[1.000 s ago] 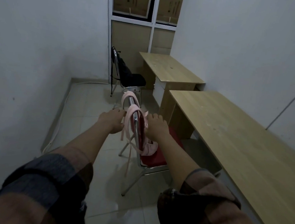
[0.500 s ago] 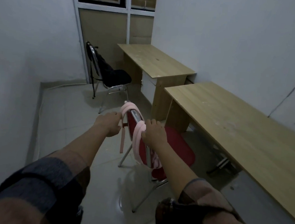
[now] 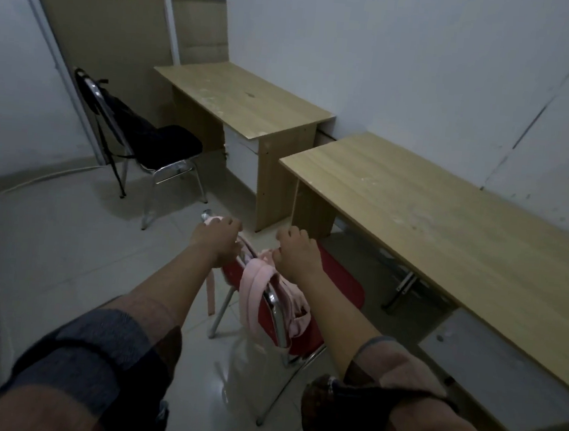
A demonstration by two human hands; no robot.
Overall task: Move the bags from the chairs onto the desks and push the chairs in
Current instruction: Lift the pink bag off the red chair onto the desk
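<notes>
While both arms reach forward, I see my left hand (image 3: 217, 240) curled over the far top corner of the red chair (image 3: 335, 281), its fingers bent down around the chrome backrest rail and a pink strap there. My right hand (image 3: 295, 255) is closed the same way on the nearer part of that rail, knuckles up, gripping the backrest together with the bunched top of the pink bag (image 3: 269, 293). Neither hand is flat or spread; both are clenched on the chair back.

The pink bag hangs from the backrest, its long axis running down from the rail toward the seat. One strap (image 3: 211, 291) dangles straight down on the rear side of the back, below my left wrist. The bag's body sags against the front of the backrest over the red seat.

The red chair faces the near desk (image 3: 447, 226), seat pointing to the desk's front edge, and stands a little apart from it, not tucked under.

Farther off, a black chair (image 3: 165, 146) stands beside the far desk (image 3: 245, 98), pulled out, with a black bag (image 3: 126, 115) leaning against its backrest, straps trailing down the back. Both desktops run lengthwise along the white wall (image 3: 427, 56) on my right.
</notes>
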